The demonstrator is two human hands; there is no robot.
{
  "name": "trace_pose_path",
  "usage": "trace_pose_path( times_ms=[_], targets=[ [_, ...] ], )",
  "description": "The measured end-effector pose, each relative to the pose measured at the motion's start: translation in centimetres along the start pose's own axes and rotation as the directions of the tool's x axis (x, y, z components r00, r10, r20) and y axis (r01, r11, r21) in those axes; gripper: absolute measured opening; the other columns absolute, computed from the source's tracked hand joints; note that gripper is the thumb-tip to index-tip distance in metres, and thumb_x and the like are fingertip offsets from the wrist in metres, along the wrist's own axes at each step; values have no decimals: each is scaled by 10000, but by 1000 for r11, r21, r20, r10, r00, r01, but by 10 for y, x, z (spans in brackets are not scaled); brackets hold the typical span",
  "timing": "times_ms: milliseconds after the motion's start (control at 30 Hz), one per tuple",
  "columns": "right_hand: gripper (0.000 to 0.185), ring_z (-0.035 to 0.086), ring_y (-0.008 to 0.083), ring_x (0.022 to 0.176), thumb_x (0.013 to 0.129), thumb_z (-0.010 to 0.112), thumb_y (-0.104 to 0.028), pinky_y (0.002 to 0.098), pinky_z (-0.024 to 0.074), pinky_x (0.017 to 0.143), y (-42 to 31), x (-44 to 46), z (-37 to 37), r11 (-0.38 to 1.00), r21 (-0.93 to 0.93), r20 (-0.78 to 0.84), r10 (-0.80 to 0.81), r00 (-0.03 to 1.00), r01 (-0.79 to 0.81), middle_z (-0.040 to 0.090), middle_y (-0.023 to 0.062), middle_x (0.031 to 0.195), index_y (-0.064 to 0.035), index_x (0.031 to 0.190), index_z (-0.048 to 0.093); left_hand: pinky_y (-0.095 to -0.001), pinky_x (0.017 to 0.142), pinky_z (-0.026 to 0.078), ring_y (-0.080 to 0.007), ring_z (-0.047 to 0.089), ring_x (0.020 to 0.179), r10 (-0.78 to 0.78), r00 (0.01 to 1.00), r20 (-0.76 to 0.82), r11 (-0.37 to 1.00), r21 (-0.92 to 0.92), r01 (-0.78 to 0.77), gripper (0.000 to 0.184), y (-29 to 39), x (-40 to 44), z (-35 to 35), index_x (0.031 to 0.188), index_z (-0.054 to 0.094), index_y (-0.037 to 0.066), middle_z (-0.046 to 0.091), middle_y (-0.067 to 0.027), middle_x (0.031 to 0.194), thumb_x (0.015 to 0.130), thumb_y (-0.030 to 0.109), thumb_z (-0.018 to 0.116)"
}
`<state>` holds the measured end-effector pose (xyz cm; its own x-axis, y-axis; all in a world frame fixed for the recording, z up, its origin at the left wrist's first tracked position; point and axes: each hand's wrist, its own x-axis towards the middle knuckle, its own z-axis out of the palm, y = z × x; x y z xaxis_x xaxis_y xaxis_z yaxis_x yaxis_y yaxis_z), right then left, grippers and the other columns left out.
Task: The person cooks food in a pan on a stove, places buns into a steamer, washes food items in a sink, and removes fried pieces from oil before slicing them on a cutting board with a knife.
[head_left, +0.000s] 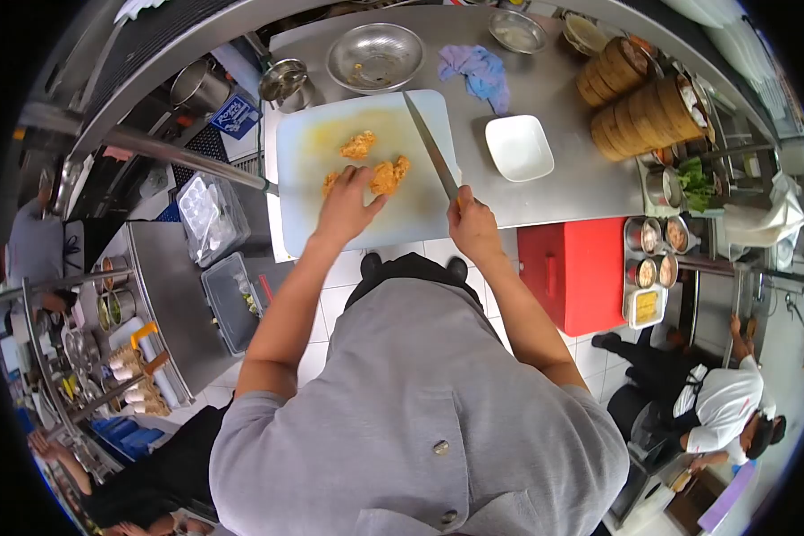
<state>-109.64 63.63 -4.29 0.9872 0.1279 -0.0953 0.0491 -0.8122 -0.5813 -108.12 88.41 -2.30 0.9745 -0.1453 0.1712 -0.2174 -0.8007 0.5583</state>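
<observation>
Several pieces of orange-brown fried chicken (358,145) lie on a white, yellow-stained cutting board (317,125). My left hand (348,207) reaches over the board, thumb and fingers apart. Its fingertips rest among the pieces, beside the larger chicken piece (389,176); another piece is partly hidden behind the fingers. My right hand (476,229) is wrapped round the handle of a long kitchen knife (431,145). The blade points away from me, over the right side of the board, apart from the chicken.
Behind the board stand a perforated metal bowl (375,55) and a blue cloth (476,73). A white square bowl (520,148) sits to the right, with stacked bamboo steamers (648,121) beyond. A red box (572,275) is below the counter. Co-workers (724,406) are at both sides.
</observation>
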Motion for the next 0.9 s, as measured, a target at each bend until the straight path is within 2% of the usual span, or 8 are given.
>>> trace_pose_path(
  times_ms=[167,267,300,367,433,533,600,900],
  targets=[
    [183,628,477,725,908,509,-159,566,505,654,20,-19,25,992,-26,51,126,991,-125,634,277,758,-4,988,453,-419,844,491,-353,565,1018,-14,1000,-15,992,129,15,306,-14,20,38,1083,591,68,549,-134,1117,790,78,679],
    [197,626,488,712,905,513,-168,578,502,640,-1,-32,-5,988,-28,25,150,988,-150,625,293,728,-1,987,449,-419,886,478,-316,570,1028,329,909,256,940,-181,-289,273,-30,43,27,1059,610,69,560,-80,1131,797,-7,619],
    [197,626,488,712,905,513,-168,578,502,640,1,-36,0,985,-28,26,170,985,-169,625,293,728,-1,987,449,-419,886,478,-316,570,1028,336,903,269,937,-194,-291,273,-34,52,27,1059,610,69,560,-80,1131,797,-7,619],
    [190,623,492,721,911,507,-173,586,495,649,13,-41,14,967,1,36,255,966,-255,626,289,722,-4,980,458,-405,918,464,-277,561,1063,618,738,271,780,-89,-620,247,-33,68,30,1030,627,64,561,-67,1152,795,-14,614],
    [183,617,499,727,923,497,-180,582,490,660,27,-45,25,955,91,36,280,959,-282,627,288,725,-5,966,465,-401,939,450,-259,546,1096,622,710,329,757,-22,-653,249,-20,72,25,1021,640,68,566,-54,1158,791,-23,606],
    [205,610,496,732,930,497,-189,564,484,675,4,-47,14,911,292,-23,311,950,-291,622,295,735,11,969,475,-399,932,453,-274,535,1107,537,780,323,821,11,-570,250,-6,61,26,1052,639,83,572,-64,1116,807,36,641],
    [204,612,493,733,929,500,-186,559,486,677,-12,-44,10,898,348,-39,302,953,-270,622,295,736,13,968,483,-388,902,472,-269,564,1053,289,942,170,957,-49,-285,291,1,49,30,1078,629,90,574,-74,1075,797,103,705],
    [195,621,462,717,932,521,-175,511,488,667,5,-55,6,922,339,55,179,982,-188,624,256,723,20,937,510,-365,766,535,-241,642,882,289,912,292,948,-216,-232,389,-17,55,49,1115,585,66,572,-94,1066,764,91,750]
  ],
)
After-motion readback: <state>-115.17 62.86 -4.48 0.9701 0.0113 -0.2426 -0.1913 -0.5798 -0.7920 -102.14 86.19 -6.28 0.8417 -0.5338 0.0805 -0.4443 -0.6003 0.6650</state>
